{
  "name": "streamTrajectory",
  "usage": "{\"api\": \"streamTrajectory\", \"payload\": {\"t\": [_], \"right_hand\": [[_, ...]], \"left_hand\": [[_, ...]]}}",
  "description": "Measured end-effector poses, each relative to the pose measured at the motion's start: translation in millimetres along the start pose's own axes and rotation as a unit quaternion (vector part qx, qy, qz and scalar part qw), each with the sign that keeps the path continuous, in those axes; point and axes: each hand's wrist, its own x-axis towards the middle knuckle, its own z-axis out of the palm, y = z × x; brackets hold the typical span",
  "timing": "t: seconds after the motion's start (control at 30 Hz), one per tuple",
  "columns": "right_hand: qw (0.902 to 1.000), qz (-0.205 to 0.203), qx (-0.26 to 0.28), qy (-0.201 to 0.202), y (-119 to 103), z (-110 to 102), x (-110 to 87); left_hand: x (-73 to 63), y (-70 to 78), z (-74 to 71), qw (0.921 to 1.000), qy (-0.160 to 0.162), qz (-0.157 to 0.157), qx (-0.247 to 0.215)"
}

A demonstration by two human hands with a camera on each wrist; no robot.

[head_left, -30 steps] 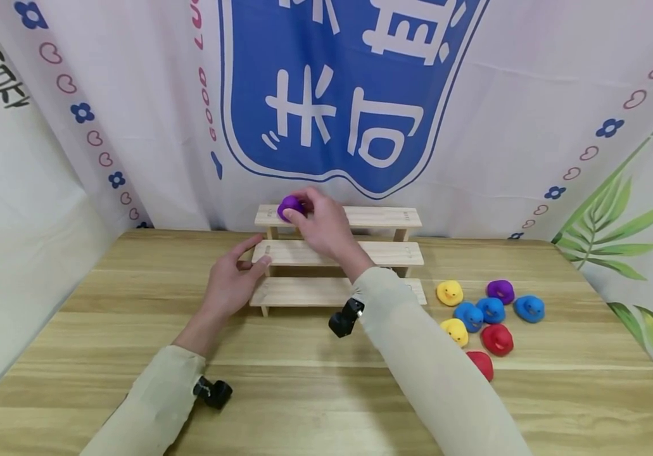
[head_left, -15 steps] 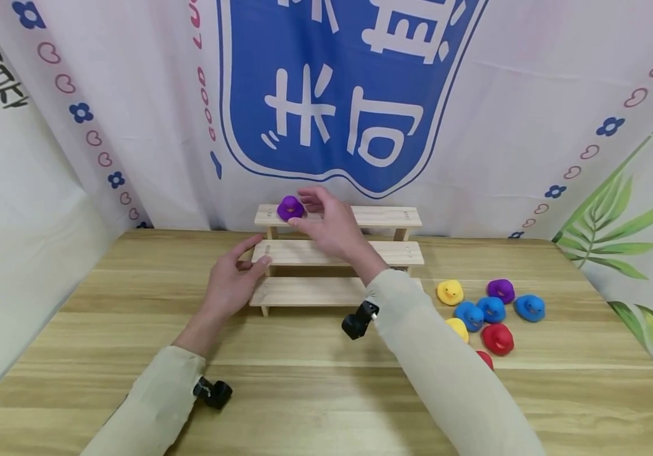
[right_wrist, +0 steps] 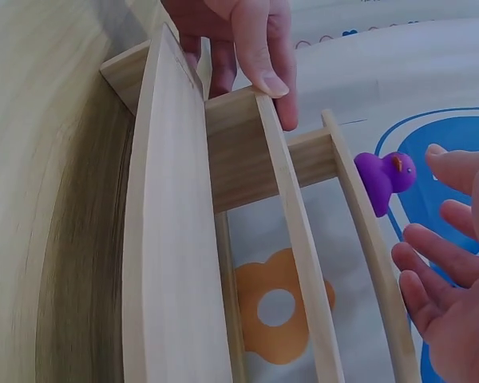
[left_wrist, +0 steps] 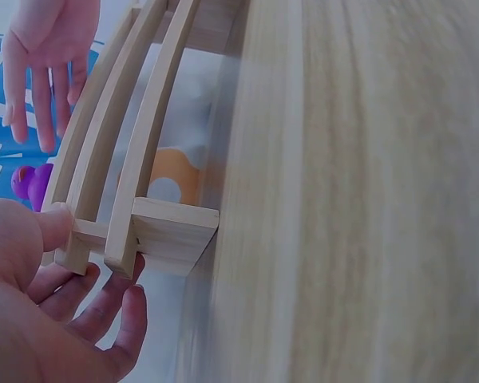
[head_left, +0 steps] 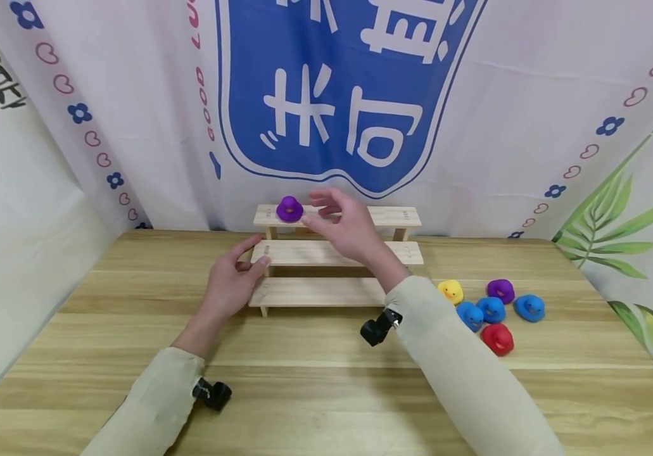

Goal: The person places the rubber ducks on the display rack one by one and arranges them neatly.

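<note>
A three-tier wooden display stand (head_left: 315, 292) stands against the back curtain. On the left end of its top tier sits an upright purple rubber duck (head_left: 289, 209), also seen from the side in the right wrist view as a purple duck (right_wrist: 383, 179). My left hand (head_left: 229, 284) holds the stand's left end, thumb on the middle tier and fingers curled about the end boards, as the left wrist view shows. Just right of the duck, my right hand (head_left: 349, 227) hovers over the upper tiers with loosely bent fingers and nothing in them.
To the right of the stand, loose ducks lie on the wooden table (head_left: 303, 386): a yellow duck (head_left: 450, 291), another purple duck (head_left: 500, 291), several blue ones, including a blue duck (head_left: 530, 308), and a red duck (head_left: 498, 339). My right sleeve (head_left: 463, 361) passes close beside them.
My right hand has let go of the purple duck and drawn away to the right, leaving it on the top tier. My left hand keeps its place on the stand.
</note>
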Motion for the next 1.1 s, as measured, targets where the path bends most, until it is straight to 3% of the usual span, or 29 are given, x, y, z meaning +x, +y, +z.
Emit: {"api": "streamTrajectory", "payload": {"t": [0.6, 1.1], "right_hand": [[0.9995, -0.008, -0.02, 0.023, 0.2, -29.4, -31.1], [0.9981, -0.01, -0.017, 0.058, 29.1, -61.8, -61.9]], "left_hand": [[-2.2, -1.6, -0.9, 1.0, 0.003, -0.001, -0.002], [-0.9, -0.9, 1.8, 1.0, 0.008, 0.002, 0.005]]}}
